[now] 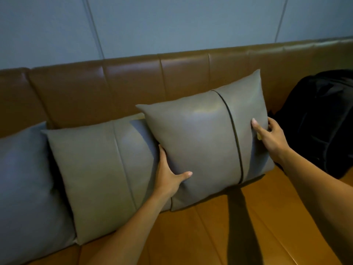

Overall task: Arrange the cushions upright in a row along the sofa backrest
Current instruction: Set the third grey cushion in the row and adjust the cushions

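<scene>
Three grey leather cushions stand along the brown sofa backrest (118,81). The right cushion (206,138) is upright, slightly tilted, with a dark seam running down it. My left hand (168,175) grips its lower left edge, thumb on the front. My right hand (271,136) grips its right edge, thumb on the front and fingers behind. The middle cushion (103,173) leans on the backrest, its right side partly behind the held cushion. The left cushion (24,188) is cut off by the frame's edge.
A black backpack (321,119) sits on the sofa seat (210,236) to the right of the held cushion, close to my right hand. A pale panelled wall (172,23) rises behind the backrest.
</scene>
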The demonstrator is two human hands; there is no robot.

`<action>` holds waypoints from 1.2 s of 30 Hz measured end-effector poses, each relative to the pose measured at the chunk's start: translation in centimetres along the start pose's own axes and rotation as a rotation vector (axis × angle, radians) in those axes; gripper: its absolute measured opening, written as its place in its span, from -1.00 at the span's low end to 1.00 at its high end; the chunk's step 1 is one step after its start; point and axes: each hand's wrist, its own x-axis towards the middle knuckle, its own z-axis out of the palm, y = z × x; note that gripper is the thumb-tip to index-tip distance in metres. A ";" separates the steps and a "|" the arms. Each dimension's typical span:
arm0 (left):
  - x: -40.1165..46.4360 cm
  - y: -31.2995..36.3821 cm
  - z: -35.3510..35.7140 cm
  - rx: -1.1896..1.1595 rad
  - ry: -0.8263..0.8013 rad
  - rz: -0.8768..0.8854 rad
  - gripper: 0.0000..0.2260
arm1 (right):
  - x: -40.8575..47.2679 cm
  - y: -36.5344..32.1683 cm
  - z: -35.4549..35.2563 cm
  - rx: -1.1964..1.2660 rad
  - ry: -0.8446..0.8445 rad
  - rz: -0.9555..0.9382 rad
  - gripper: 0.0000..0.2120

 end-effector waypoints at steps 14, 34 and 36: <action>0.4 -2.9 1.3 0.419 -0.152 -0.033 0.32 | -3.9 4.3 7.2 -0.489 -0.117 0.225 0.04; -1.8 -4.2 3.9 0.300 0.012 -0.092 0.14 | -11.5 12.0 8.6 0.218 0.161 0.280 0.13; -2.4 -4.4 4.5 0.280 0.042 -0.071 0.10 | -11.8 12.4 8.8 0.229 0.188 0.238 0.02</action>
